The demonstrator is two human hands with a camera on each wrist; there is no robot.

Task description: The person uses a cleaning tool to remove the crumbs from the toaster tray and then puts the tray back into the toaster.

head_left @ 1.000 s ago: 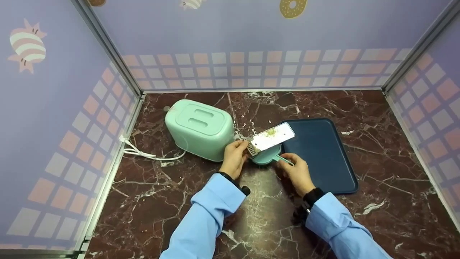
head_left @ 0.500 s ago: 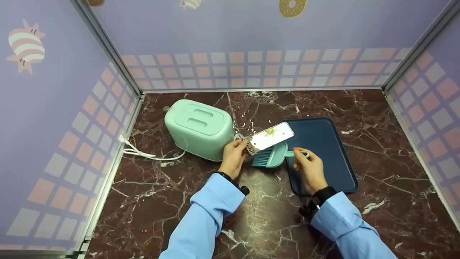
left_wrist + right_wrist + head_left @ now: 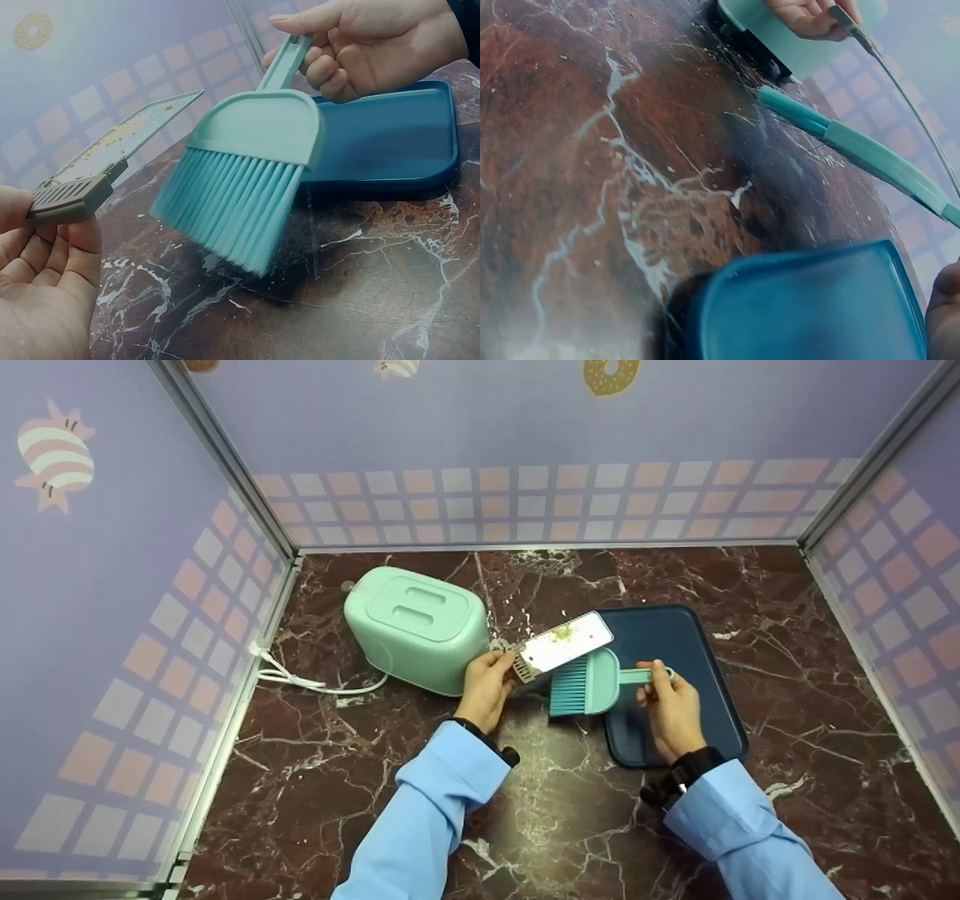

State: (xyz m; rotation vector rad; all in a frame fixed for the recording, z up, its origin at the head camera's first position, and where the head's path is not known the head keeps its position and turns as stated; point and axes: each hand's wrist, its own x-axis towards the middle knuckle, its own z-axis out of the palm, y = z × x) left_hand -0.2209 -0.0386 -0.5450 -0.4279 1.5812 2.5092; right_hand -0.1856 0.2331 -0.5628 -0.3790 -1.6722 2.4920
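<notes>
My left hand (image 3: 486,690) pinches the slotted grey-brown end of a flat crumb tray (image 3: 577,639), which slants up to the right with yellowish-green crumbs on its shiny surface. In the left wrist view the crumbs (image 3: 112,140) lie scattered along the crumb tray. My right hand (image 3: 673,709) grips the handle of a mint-green brush (image 3: 602,682) with teal bristles. The brush hangs just below and to the right of the tray, bristles toward the left. Under the right hand lies a dark blue tray (image 3: 705,720).
A mint-green toaster (image 3: 420,622) stands left of my left hand, its slotted face upward. Its white cord (image 3: 300,682) runs toward the left wall. White crumbs (image 3: 527,622) dot the dark marble tabletop behind the crumb tray. Patterned panels wall in the back and sides.
The brush has come out from beneath the crumb tray, moving right with my right hand, and its bristles now show. My left hand and the crumb tray have stayed nearly still.
</notes>
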